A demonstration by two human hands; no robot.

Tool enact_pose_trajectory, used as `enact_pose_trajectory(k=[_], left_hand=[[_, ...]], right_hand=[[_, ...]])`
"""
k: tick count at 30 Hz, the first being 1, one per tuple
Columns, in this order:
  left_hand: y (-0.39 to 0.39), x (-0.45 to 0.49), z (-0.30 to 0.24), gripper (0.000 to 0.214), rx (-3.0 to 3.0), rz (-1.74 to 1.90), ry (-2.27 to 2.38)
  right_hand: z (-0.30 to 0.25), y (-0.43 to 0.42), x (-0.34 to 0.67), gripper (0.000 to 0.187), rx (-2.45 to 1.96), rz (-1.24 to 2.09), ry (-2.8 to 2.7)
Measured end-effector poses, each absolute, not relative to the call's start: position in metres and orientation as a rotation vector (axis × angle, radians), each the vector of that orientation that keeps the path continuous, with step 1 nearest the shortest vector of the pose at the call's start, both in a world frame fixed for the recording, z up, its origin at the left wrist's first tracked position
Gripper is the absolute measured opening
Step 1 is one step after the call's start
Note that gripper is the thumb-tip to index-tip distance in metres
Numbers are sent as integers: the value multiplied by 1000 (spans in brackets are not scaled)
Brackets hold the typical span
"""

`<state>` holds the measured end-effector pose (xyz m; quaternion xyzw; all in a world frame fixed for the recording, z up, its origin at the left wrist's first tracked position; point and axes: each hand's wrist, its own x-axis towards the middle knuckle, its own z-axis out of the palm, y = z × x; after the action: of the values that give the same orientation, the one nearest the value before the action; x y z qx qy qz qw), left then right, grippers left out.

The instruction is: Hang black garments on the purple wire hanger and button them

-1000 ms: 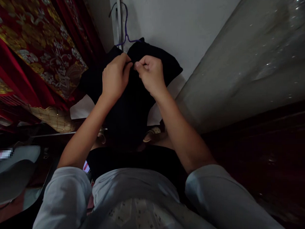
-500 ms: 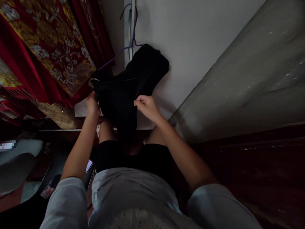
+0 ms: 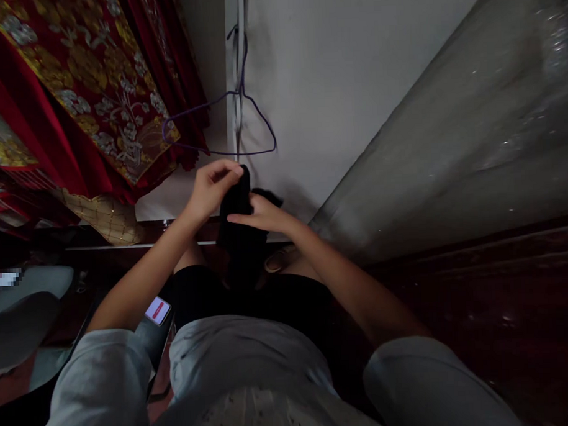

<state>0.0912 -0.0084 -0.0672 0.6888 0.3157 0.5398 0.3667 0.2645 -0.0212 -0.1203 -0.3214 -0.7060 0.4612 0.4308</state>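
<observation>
The black cloth hangs bunched below both grips, its upper end between them. The left grip is pinched, thumb to fingers, on that upper end. Just right of it and lower, the right grip rests against the cloth, thumb stretched over the near side; whether it is clamped cannot be told. Above the left grip, apart from the cloth, hangs a purple hanger. Red embroidered fabric hangs up and left of both grips; a lit phone lies below the left one.
</observation>
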Motion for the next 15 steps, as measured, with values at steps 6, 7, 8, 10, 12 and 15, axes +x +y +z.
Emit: enact_pose_trajectory(k=[6, 7, 8, 10, 12, 15], left_hand=[[-27, 85, -81, 38, 1941, 1288, 811], [-29, 78, -88, 39, 1958, 1231, 835], [-32, 72, -95, 39, 1977, 1188, 868], [-38, 60, -107, 38, 2010, 1158, 942], [-45, 52, -114, 34, 2002, 1205, 1014], [-48, 41, -108, 34, 1942, 1377, 1176]], right_hand=[[-97, -24, 266, 20, -948, 1173, -1798], [-87, -22, 273, 24, -985, 1101, -1926], [-75, -18, 280, 25, -1016, 1010, -2052], [-54, -5, 294, 21, -1053, 817, -2182], [-41, 17, 302, 23, -1043, 679, -2077], [-48, 63, 301, 30, -1034, 566, -1778]])
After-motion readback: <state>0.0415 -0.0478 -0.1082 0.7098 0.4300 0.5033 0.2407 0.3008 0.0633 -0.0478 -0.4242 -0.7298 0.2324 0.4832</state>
